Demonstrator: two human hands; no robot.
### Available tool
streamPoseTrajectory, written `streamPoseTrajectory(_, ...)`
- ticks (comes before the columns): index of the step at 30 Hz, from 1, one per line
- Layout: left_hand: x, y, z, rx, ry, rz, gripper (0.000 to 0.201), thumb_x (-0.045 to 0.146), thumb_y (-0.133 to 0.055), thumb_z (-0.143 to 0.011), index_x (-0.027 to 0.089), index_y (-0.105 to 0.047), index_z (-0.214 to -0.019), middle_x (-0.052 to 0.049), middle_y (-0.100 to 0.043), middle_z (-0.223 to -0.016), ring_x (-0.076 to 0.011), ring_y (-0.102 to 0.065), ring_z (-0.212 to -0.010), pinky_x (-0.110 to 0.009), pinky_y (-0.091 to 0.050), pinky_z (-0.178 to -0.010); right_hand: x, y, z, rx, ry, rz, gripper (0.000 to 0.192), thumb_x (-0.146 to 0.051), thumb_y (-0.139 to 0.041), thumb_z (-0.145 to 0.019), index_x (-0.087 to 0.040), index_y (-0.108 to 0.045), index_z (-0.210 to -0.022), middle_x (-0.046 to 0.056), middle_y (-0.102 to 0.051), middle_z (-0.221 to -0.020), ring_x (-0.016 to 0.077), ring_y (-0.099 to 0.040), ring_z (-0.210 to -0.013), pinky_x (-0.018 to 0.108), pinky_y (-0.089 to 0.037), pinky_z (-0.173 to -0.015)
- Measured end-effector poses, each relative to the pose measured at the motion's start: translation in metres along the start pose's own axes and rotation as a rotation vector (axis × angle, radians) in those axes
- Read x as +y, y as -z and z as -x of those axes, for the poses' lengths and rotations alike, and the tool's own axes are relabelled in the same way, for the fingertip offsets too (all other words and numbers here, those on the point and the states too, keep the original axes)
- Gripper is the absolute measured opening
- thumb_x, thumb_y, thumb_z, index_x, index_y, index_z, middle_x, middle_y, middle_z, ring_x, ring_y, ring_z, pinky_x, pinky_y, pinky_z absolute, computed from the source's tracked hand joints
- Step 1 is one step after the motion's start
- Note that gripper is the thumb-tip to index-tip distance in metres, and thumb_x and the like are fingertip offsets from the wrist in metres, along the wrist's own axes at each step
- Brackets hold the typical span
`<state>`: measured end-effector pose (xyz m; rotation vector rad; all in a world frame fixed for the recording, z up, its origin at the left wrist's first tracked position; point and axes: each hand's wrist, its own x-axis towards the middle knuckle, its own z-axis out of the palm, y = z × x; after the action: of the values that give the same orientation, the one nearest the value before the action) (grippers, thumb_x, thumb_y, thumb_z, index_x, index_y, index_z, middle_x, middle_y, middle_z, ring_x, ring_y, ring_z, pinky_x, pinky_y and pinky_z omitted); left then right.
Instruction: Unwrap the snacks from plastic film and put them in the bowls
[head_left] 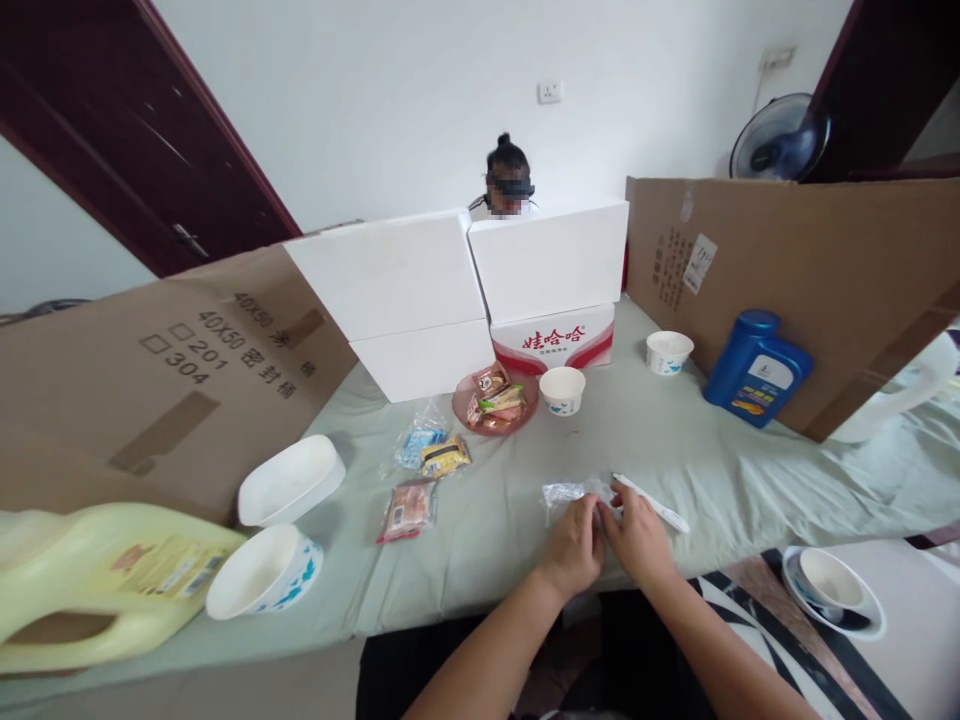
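Left hand: the left hand (574, 548) rests near the table's front edge, fingers curled narrow onto a clear plastic wrapper (564, 492).
Right hand: the right hand (639, 535) touches the left, fingers pinched on the same wrapper; a white plastic spoon (652, 503) lies just beside its knuckles.
Wrapper: flat on the grey-green tablecloth (510, 520), near the front middle of the table.
Edges: cardboard sheets (795, 270) wall off the left and right sides; white foam boxes (465, 290) close the back, with another person's head behind them.
Open room: bare cloth lies between the hands and the pink dish (495, 400), and more to the right toward the blue bottle (756, 368).
Bowls: five paper bowls, two at the left front, two mid-table, one at the right on a plate.
Snack packets: three loose on the cloth, more heaped in the pink dish.
Jugs: one yellow at far left, one white at far right.
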<state>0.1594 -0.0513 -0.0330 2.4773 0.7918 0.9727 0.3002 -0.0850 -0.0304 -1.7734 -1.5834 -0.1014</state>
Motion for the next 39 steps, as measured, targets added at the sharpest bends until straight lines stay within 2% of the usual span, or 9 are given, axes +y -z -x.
streamPoseTrajectory(4,0.000,0.019,0.006,0.168,0.009,-0.018,0.043,0.003,-0.044,-0.080,0.019,-0.044,-0.120,-0.013,-0.053,-0.119,-0.0243,-0.052,-0.114,-0.046,-0.046,-0.097,-0.006,-0.006,-0.007,-0.135,0.005,0.126,0.025,-0.028,-0.052,-0.087,-0.017,-0.058,-0.108,0.009,-0.067,-0.089,0.0261,-0.060,-0.088,0.037,-0.045,-0.081)
streamPoseTrajectory(8,-0.025,0.043,0.003,0.305,0.203,-0.046,0.044,0.011,-0.054,-0.081,0.017,-0.045,-0.123,-0.014,-0.052,-0.120,-0.0264,-0.049,-0.115,-0.049,-0.041,-0.100,-0.005,-0.009,-0.008,-0.178,0.032,0.122,0.023,-0.019,-0.050,-0.085,-0.016,-0.060,-0.105,0.009,-0.068,-0.090,0.0258,-0.060,-0.088,0.037,-0.045,-0.082)
streamPoseTrajectory(12,-0.059,0.056,-0.009,0.063,0.316,0.140,0.054,0.012,-0.061,-0.076,0.020,-0.047,-0.128,-0.007,-0.062,-0.109,-0.0228,-0.054,-0.109,-0.045,-0.042,-0.099,-0.005,-0.008,-0.005,-0.116,0.001,0.019,0.024,-0.017,-0.043,-0.088,-0.016,-0.058,-0.106,0.007,-0.066,-0.088,0.0211,-0.062,-0.079,0.032,-0.047,-0.074)
streamPoseTrajectory(15,-0.070,0.055,-0.015,-0.003,0.351,0.169,0.050,0.012,-0.065,-0.075,0.020,-0.053,-0.122,-0.004,-0.064,-0.100,-0.0204,-0.056,-0.102,-0.040,-0.044,-0.095,-0.006,-0.005,-0.004,-0.071,-0.029,-0.003,0.025,-0.016,-0.039,-0.089,-0.016,-0.057,-0.106,0.008,-0.063,-0.094,0.0182,-0.062,-0.074,0.029,-0.047,-0.068)
streamPoseTrajectory(23,-0.049,0.039,-0.021,0.002,0.309,-0.120,0.046,0.024,-0.072,-0.076,0.020,-0.054,-0.119,-0.007,-0.059,-0.111,-0.0242,-0.053,-0.107,-0.041,-0.043,-0.095,0.002,-0.001,-0.003,-0.207,-0.026,0.190,0.026,-0.008,-0.043,-0.085,-0.016,-0.063,-0.100,0.008,-0.060,-0.093,0.0178,-0.060,-0.074,0.028,-0.044,-0.067)
streamPoseTrajectory(28,-0.041,0.035,-0.031,-0.088,0.472,-0.242,0.041,0.021,-0.072,-0.075,0.017,-0.060,-0.113,-0.009,-0.061,-0.106,-0.0251,-0.053,-0.105,-0.039,-0.042,-0.094,-0.009,0.007,-0.004,-0.184,0.068,0.296,0.020,-0.011,-0.050,-0.084,-0.017,-0.066,-0.095,0.011,-0.061,-0.094,0.0250,-0.055,-0.090,0.036,-0.042,-0.081)
streamPoseTrajectory(31,-0.043,0.039,-0.039,-0.178,0.492,-0.201,0.035,0.020,-0.073,-0.073,0.019,-0.065,-0.107,-0.007,-0.061,-0.105,-0.0230,-0.054,-0.104,-0.035,-0.041,-0.094,-0.018,0.007,-0.006,-0.155,0.144,0.213,0.023,-0.014,-0.048,-0.088,-0.018,-0.065,-0.103,0.010,-0.061,-0.103,0.0248,-0.052,-0.097,0.037,-0.040,-0.087)
streamPoseTrajectory(36,-0.058,0.057,-0.054,-0.329,0.511,-0.135,0.008,0.024,-0.073,-0.071,0.019,-0.068,-0.075,-0.001,-0.063,-0.080,-0.0171,-0.060,-0.081,-0.026,-0.045,-0.077,-0.015,-0.006,-0.012,-0.272,0.184,0.114,0.020,-0.016,-0.047,-0.090,-0.019,-0.066,-0.096,0.006,-0.062,-0.091,0.0212,-0.053,-0.091,0.034,-0.041,-0.089)
streamPoseTrajectory(39,-0.061,0.064,-0.056,-0.319,0.593,-0.152,0.012,0.020,-0.071,-0.072,0.018,-0.066,-0.083,0.000,-0.063,-0.071,-0.0163,-0.060,-0.070,-0.026,-0.045,-0.070,-0.013,-0.008,-0.013,-0.283,0.204,0.133,0.020,-0.017,-0.047,-0.090,-0.019,-0.065,-0.096,0.006,-0.063,-0.091,0.0218,-0.053,-0.091,0.037,-0.041,-0.090)
